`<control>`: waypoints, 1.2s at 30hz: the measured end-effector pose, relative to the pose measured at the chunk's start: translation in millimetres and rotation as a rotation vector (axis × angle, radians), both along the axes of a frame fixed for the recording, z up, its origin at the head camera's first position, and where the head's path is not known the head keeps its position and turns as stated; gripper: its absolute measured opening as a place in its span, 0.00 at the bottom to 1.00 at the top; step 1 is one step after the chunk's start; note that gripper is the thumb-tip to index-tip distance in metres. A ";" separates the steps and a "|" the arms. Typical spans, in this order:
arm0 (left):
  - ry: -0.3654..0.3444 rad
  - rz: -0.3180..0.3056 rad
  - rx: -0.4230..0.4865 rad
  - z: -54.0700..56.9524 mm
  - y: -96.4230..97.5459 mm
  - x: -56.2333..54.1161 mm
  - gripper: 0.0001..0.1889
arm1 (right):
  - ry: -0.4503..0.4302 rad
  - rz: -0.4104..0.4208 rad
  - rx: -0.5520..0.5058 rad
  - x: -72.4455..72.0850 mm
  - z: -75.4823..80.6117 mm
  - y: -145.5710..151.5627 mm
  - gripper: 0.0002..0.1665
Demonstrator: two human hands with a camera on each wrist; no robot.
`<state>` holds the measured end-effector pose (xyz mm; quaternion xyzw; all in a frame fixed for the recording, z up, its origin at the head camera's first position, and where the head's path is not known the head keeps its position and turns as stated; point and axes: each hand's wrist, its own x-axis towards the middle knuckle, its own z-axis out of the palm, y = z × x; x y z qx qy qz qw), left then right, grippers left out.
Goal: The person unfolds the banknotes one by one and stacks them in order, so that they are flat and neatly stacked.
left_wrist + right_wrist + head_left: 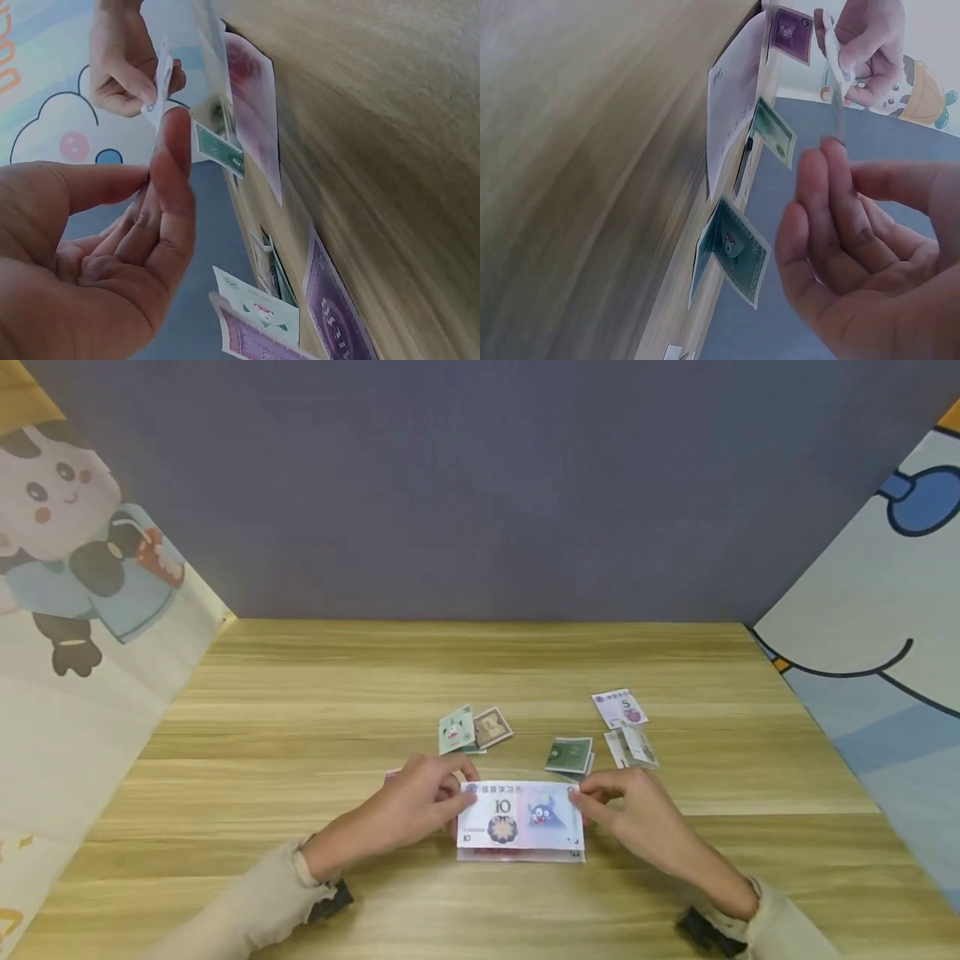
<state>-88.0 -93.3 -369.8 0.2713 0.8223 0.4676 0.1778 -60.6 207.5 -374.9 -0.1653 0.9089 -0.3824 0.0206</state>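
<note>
Across the head view, we have the left hand and the right hand pinching opposite ends of the 10 note, stretched between them above the table. Peeking out along its near edge, there's the lower note! Beyond the hands we spot the mint note beside the brown note, then the green 2 note, and farther right the purple 5 note.

Over to the left wrist: we see thumb and fingertips clamped on the held note's edge, with the dark purple note down on the table.

And at the right wrist, thumb meets fingers on the other end, while a folded green note stands partly open nearby.
</note>
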 end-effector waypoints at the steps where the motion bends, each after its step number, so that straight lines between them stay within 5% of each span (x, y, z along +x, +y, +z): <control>1: 0.001 -0.012 -0.012 -0.8 0.7 0.0 0.07 | -0.023 0.008 0.003 -0.8 -0.2 0.6 0.05; 10: -0.020 -0.082 -0.078 -9.4 6.9 -1.5 0.03 | -0.128 0.068 0.010 -7.2 -9.1 1.3 0.05; 24: -0.047 -0.067 -0.167 -13.6 11.0 -4.1 0.05 | -0.065 0.148 0.069 -14.7 -17.4 0.5 0.07; 36: 0.023 -0.065 -0.241 -19.6 11.7 -8.6 0.06 | -0.035 0.117 0.159 -16.1 -20.2 -4.7 0.09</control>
